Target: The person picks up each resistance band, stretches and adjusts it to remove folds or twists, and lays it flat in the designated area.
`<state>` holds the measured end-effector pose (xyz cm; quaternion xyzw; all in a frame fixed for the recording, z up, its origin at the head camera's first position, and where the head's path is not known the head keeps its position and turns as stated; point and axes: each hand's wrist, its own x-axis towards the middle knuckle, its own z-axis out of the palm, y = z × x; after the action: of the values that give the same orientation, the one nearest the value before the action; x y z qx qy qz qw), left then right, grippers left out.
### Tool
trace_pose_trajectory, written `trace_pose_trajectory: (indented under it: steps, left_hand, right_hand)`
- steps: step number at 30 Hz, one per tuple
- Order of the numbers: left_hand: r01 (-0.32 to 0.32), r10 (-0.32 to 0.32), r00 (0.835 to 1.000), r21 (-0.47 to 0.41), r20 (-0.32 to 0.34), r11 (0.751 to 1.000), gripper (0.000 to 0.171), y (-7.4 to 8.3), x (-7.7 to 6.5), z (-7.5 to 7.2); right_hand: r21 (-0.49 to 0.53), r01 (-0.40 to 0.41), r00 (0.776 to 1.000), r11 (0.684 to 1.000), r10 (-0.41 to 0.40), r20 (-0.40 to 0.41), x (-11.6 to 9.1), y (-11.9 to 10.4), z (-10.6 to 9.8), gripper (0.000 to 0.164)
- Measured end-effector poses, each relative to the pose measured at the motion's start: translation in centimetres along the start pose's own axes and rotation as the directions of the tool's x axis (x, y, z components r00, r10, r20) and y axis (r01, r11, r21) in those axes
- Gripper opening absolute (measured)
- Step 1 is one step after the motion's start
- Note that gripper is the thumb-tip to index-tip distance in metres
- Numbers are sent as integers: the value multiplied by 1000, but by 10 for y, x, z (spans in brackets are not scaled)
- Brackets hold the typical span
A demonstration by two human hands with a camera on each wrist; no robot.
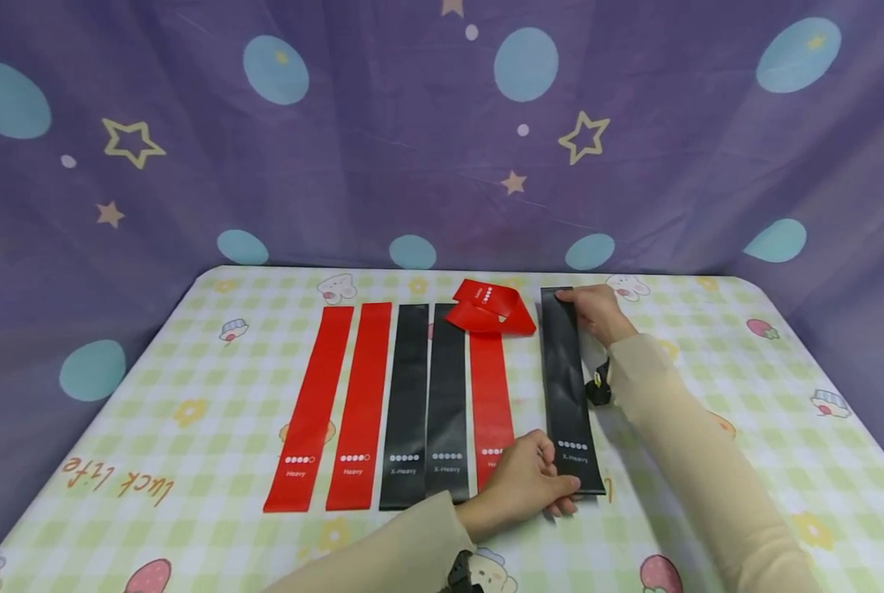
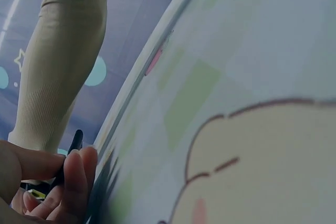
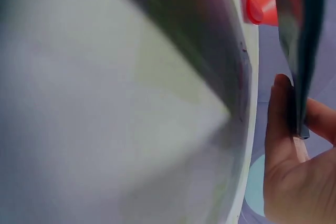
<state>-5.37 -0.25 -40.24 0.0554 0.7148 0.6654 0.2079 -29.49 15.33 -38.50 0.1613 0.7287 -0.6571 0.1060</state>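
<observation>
A black X-Heavy resistance band (image 1: pixel 566 371) is stretched lengthwise between my two hands, its printed end toward me. At its far end my right hand (image 1: pixel 596 311) pinches the top edge between thumb and fingers, also visible in the right wrist view. My left hand (image 1: pixel 526 482) grips the near left corner, with the thumb on top and fingers beneath; the left wrist view shows the dark edge between them. To the left, a red Heavy band (image 1: pixel 491 387) lies flat, its near end partly covered by my left hand.
Further left, two black bands (image 1: pixel 403 395) lie beside two red bands (image 1: pixel 360 395), all side by side on the checked tablecloth (image 1: pixel 212 412). A crumpled red band (image 1: pixel 497 311) rests over the far ends of the row. Behind the table hangs a purple curtain (image 1: pixel 412 165).
</observation>
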Motion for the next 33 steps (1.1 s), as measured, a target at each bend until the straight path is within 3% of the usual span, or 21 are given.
trace_pose_trajectory:
  steps: [2, 7, 12, 17, 24, 33]
  left_hand:
    - [3, -3, 1000, -5, 5, 1000, 33, 0, 0, 1]
    - [19, -19, 999, 1, 28, 1000, 29, 0, -2, -1]
    - [40, -41, 998, 19, 53, 999, 25, 0, -5, -4]
    - [54, -56, 998, 52, 40, 997, 23, 0, -7, -7]
    - [82, -83, 996, 45, 20, 996, 23, 0, -8, -10]
    - [108, -108, 994, 66, -12, 992, 22, 4, -11, -14]
  right_hand:
    - [-38, -16, 1000, 999, 17, 6, 1, 1, 1, 42]
    - [-112, -37, 998, 993, 44, 53, -3, -1, 7, 13]
    - [-193, -25, 991, 981, 50, 127, -8, -4, 17, 16]
    - [-218, -29, 993, 976, 54, 107, -6, -4, 25, 29]
    - [-262, -11, 997, 965, 31, 75, -3, -3, 33, 22]
    - [-271, 26, 995, 962, 0, 98, -1, -8, 44, 24]
